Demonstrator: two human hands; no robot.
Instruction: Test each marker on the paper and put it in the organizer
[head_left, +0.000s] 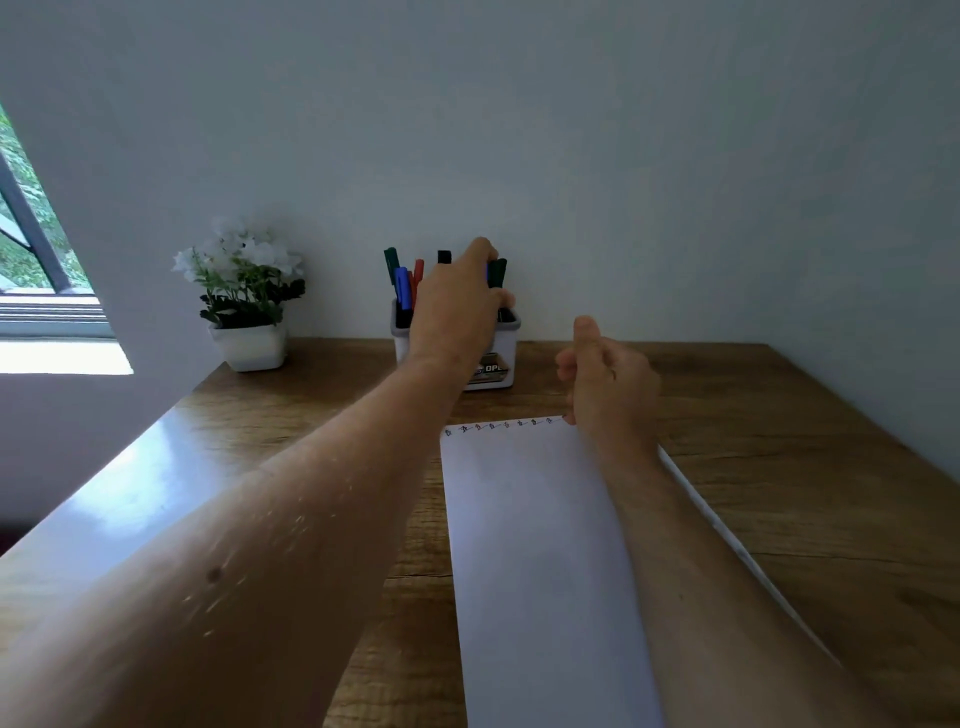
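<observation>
A person's left hand (460, 291) is reaching into a white organizer (501, 348) standing at the desk's (779, 441) far edge, its fingers pinching a dark green marker (497, 273) among the others standing inside. The right hand (605, 379) is hovering loosely curled, holding nothing, at the far right corner of a sheet of paper (530, 545), which is carrying a row of small coloured test marks. A potted white flower (244, 291) is sitting at the far left corner.
</observation>
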